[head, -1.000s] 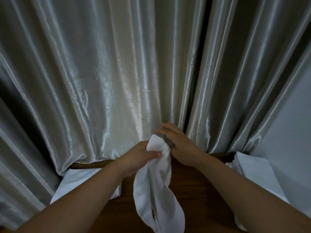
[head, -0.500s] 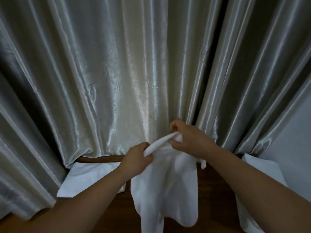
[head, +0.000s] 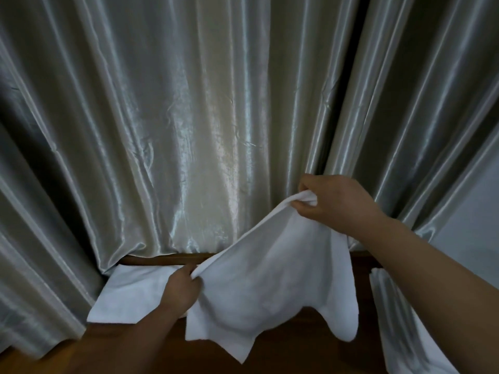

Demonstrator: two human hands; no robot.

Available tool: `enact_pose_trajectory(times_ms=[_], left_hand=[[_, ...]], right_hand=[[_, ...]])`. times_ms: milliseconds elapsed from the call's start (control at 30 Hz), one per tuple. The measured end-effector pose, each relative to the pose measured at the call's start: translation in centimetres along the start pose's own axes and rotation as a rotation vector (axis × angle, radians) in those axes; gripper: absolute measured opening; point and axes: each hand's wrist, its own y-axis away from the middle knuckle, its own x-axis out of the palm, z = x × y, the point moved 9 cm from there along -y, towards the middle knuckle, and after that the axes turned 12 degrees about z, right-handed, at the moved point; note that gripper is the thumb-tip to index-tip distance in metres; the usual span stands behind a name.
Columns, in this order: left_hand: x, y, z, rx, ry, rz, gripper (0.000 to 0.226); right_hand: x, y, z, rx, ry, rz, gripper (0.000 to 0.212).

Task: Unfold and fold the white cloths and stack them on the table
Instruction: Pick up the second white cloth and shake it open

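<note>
Dark wooden desk (head: pixel 297 346) nearest. Left grip (head: pixel 182 288) pinches one top corner of the white cloth (head: pixel 270 287), over a folded cloth (head: pixel 129 295) lying flat on the desk. White cloth hangs spread between and below both grips. Right grip (head: pixel 332 203), higher and farther, clenches the bunched opposite corner. Cloth pile (head: pixel 391 319) at right. Curtain (head: pixel 189 117) behind.

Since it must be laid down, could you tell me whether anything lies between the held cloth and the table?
Nothing visible does. The cloth hangs from the left hand and right hand over bare table; a folded cloth lies left, a pile right.
</note>
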Motion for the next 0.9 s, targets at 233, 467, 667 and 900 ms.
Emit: enact_pose_trajectory(times_ms=[233,467,667,900], left_hand=[[-0.7,-0.3,7.0,-0.224,0.045,0.015,0.021],[-0.1,1.1,2.0,-0.1,0.344,0.279,0.016],[0.6,2.3,-3.2,-0.084,0.327,0.602,0.038],[-1.6,2.5,-5.6,-0.078,0.653,0.473,0.027]], right_hand=[[-2.2,-0.4,-2.2,0.03,0.005,-0.063,0.016],[4.9,-2.0,-5.3,0.218,0.076,0.23,0.034],[13.8,-0.3,-7.4,0.43,-0.132,0.605,0.034],[17.0,1.9,-7.7,0.588,-1.034,0.571,0.024]])
